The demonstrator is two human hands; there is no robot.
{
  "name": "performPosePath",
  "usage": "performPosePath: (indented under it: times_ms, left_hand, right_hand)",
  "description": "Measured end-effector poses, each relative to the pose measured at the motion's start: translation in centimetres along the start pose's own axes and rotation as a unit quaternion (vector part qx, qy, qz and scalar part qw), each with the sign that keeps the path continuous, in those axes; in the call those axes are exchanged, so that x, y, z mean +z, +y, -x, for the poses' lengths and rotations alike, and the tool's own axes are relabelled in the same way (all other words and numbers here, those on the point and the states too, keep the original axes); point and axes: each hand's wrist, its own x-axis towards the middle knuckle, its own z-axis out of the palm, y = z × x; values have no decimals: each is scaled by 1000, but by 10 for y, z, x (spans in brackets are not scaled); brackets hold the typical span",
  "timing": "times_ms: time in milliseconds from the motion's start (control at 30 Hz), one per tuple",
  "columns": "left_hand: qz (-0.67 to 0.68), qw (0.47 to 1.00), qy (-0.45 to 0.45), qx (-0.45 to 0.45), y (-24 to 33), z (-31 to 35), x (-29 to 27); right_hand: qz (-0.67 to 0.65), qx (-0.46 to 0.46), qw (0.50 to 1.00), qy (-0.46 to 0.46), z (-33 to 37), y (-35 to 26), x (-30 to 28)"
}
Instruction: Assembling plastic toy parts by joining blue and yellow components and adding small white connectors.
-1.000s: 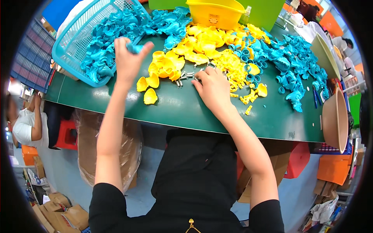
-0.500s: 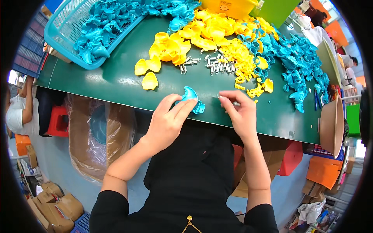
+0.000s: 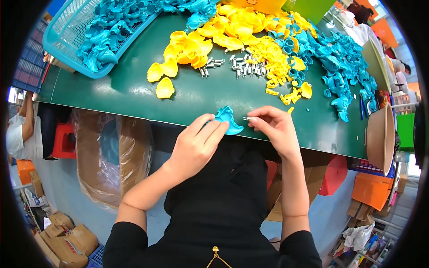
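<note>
Near the table's front edge my left hand (image 3: 196, 145) grips a blue curved plastic shell (image 3: 228, 119), its hollow side partly showing. Just to the right, my right hand (image 3: 275, 128) pinches a small silvery metal piece (image 3: 247, 118) between thumb and fingers, apart from the shell. Beyond my hands lies a pile of similar small metal pieces (image 3: 246, 66), with a few more (image 3: 212, 64) to its left. Yellow plastic shells (image 3: 192, 50) are heaped behind them, three lying loose at the left. Small yellow parts (image 3: 273, 60) spread beside the metal pile.
A blue mesh basket (image 3: 105, 71) of blue parts stands at the far left of the green table (image 3: 120, 96). Blue plastic parts (image 3: 344, 67) and blue rings (image 3: 289, 43) cover the right side. A tan basin (image 3: 379, 140) stands at the right edge. Below are cardboard boxes and stools.
The blue shell has been turned in my left hand, and its hollow side now faces up more. My right hand has brought the metal piece slightly closer. The view has shifted slightly.
</note>
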Motion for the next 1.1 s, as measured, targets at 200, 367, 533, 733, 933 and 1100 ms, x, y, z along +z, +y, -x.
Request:
performPosePath:
  times_ms: [200,367,533,733,933,1100]
  left_hand:
    - [25,999,-4,19,-9,-1,7]
    - [21,999,-9,38,-14,-2,4]
    - [12,997,14,77,-20,-2,12]
    - [45,991,42,120,-35,-1,20]
    - [92,988,29,121,-40,0,17]
    - [85,993,-20,80,-24,-10,9]
  right_hand:
    - [3,19,998,-64,-22,-6,11]
    - [-12,7,999,-40,-24,-3,14]
    - [80,50,995,-28,-27,-14,14]
    - [167,64,977,-117,-46,-25,3]
    - [324,-171,929,-47,-25,-12,7]
    - [614,-234,711,251,-3,2,-13]
